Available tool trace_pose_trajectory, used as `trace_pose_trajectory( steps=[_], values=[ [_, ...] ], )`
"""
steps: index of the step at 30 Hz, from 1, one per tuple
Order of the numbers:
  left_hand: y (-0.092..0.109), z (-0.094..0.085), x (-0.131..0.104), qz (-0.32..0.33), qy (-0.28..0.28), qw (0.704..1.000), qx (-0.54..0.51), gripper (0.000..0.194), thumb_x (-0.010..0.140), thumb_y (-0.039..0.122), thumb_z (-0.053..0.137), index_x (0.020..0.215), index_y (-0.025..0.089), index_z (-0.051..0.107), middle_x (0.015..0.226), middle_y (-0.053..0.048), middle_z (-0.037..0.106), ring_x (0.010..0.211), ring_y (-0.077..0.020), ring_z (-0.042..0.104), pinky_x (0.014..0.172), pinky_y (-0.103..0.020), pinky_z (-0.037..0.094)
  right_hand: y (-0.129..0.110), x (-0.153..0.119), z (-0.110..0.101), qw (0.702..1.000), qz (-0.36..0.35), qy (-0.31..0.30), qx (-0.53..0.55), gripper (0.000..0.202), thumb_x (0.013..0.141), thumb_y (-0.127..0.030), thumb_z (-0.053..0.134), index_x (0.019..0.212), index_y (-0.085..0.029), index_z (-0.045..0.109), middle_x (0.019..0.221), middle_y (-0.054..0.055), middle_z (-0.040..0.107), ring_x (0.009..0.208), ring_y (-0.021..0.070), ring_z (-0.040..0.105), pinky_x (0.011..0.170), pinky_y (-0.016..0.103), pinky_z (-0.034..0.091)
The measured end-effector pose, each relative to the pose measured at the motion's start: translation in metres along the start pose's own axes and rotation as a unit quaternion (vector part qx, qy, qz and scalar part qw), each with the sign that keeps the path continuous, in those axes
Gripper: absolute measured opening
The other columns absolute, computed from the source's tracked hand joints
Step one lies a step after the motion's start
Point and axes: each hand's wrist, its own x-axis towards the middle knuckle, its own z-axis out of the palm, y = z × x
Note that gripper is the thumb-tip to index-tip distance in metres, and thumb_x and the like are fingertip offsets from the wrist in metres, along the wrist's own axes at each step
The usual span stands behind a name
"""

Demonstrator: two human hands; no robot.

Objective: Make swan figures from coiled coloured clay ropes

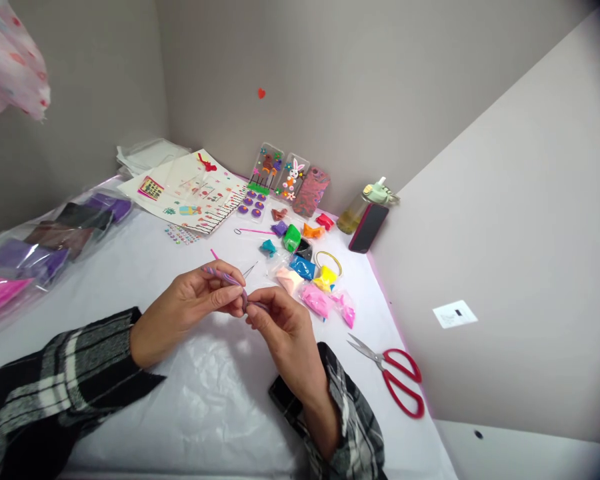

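Between both hands, above the white-covered table [180, 413], is a thin twisted roll of purple and pink clay [223, 275]. My left hand [190, 300] pinches it between thumb and fingers, with one striped end sticking out over the fingers. My right hand [285, 330] grips the other stretch, which bends downward between the hands. Part of the roll is hidden by the fingers. Just beyond the fingertips lie a thin metal-tipped tool [251, 270] and a pink stick [215, 254], partly covered by my left hand.
Bagged clay pieces, such as blue [303, 268] and pink [316, 301], lie beyond my right hand. Red-handled scissors [387, 373] lie at the right. Decorated phone cases [293, 177], a bottle [353, 213] and a phone [369, 229] stand near the wall. Plastic-wrapped packs [25, 260] lie left.
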Motion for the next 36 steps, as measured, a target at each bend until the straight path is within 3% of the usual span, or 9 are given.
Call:
trace_pose_trajectory(
  steps=[3,8,11,16,19,21,24,28,36],
  values=[
    [0.002,0.002,0.001,0.008,0.002,1.0,0.014,0.016,0.092,0.039,0.072,0.091,0.023,0.069,0.075,0.003,0.066,0.072,-0.0135,0.065,0.072,-0.024,0.055,-0.002,0.0,0.002,0.999,0.02,-0.007,0.032,0.015,0.086,-0.031,0.076,0.097,-0.021,0.071,0.09,0.002,0.074,0.085,0.0175,0.067,0.079,0.03,0.051],
    [0.004,0.0,0.004,0.011,0.01,0.998,0.057,0.017,0.089,0.037,0.074,0.095,0.022,0.069,0.076,0.004,0.064,0.062,-0.0106,0.059,0.062,-0.023,0.051,-0.001,-0.001,0.002,0.997,0.058,-0.047,0.03,0.012,0.087,-0.026,0.072,0.097,-0.021,0.073,0.082,-0.001,0.071,0.07,0.0127,0.059,0.067,0.026,0.047],
    [0.007,-0.008,0.005,0.013,0.048,0.997,0.056,0.021,0.092,0.039,0.072,0.108,0.026,0.067,0.074,0.005,0.066,0.066,-0.0111,0.063,0.068,-0.022,0.051,0.001,0.0,0.001,0.996,0.075,-0.041,0.022,0.013,0.085,-0.028,0.073,0.095,-0.019,0.073,0.078,-0.002,0.066,0.066,0.0109,0.056,0.065,0.025,0.045],
    [0.008,-0.016,0.003,0.018,0.074,0.996,0.041,0.019,0.095,0.044,0.068,0.1,0.025,0.069,0.083,0.003,0.07,0.077,-0.0139,0.067,0.078,-0.026,0.054,-0.001,0.001,0.001,0.996,0.068,-0.03,0.055,0.025,0.086,-0.038,0.074,0.1,-0.019,0.067,0.083,0.0,0.066,0.065,0.0113,0.058,0.057,0.022,0.046],
    [0.008,-0.013,0.002,0.013,0.058,0.995,0.077,0.018,0.094,0.042,0.069,0.095,0.025,0.071,0.08,0.002,0.07,0.075,-0.0147,0.068,0.075,-0.026,0.054,-0.002,0.0,0.001,0.995,0.056,-0.04,0.075,0.036,0.089,-0.046,0.072,0.113,-0.02,0.063,0.083,0.001,0.068,0.061,0.0117,0.059,0.051,0.022,0.045],
    [0.009,-0.01,0.001,0.019,0.054,0.992,0.111,0.017,0.093,0.041,0.069,0.093,0.024,0.072,0.083,0.002,0.071,0.077,-0.0157,0.068,0.075,-0.027,0.054,-0.002,0.0,0.001,0.995,0.051,-0.047,0.074,0.035,0.092,-0.048,0.068,0.109,-0.019,0.065,0.075,0.0,0.066,0.056,0.0105,0.057,0.05,0.021,0.044],
    [0.01,-0.005,0.001,0.039,0.071,0.984,0.159,0.017,0.089,0.041,0.071,0.09,0.024,0.074,0.086,0.0,0.072,0.081,-0.0181,0.068,0.079,-0.029,0.054,-0.001,0.0,-0.001,0.996,0.044,-0.036,0.074,0.033,0.095,-0.05,0.065,0.103,-0.018,0.066,0.069,-0.001,0.064,0.052,0.0089,0.056,0.048,0.02,0.042],
    [0.01,-0.003,0.002,0.054,0.095,0.977,0.181,0.02,0.084,0.043,0.075,0.088,0.024,0.073,0.086,-0.001,0.073,0.084,-0.0213,0.069,0.08,-0.031,0.054,0.001,-0.001,-0.002,0.997,0.034,-0.019,0.073,0.036,0.099,-0.051,0.058,0.115,-0.019,0.064,0.069,-0.002,0.064,0.05,0.0088,0.055,0.047,0.02,0.041],
    [0.009,-0.008,0.001,-0.007,0.016,0.998,0.056,0.015,0.089,0.04,0.074,0.089,0.024,0.073,0.085,0.001,0.072,0.08,-0.0164,0.072,0.079,-0.028,0.059,-0.001,0.001,-0.002,0.997,0.035,0.033,0.062,0.028,0.094,-0.046,0.066,0.1,-0.018,0.07,0.065,-0.002,0.064,0.046,0.0078,0.054,0.044,0.019,0.037]
  ],
)
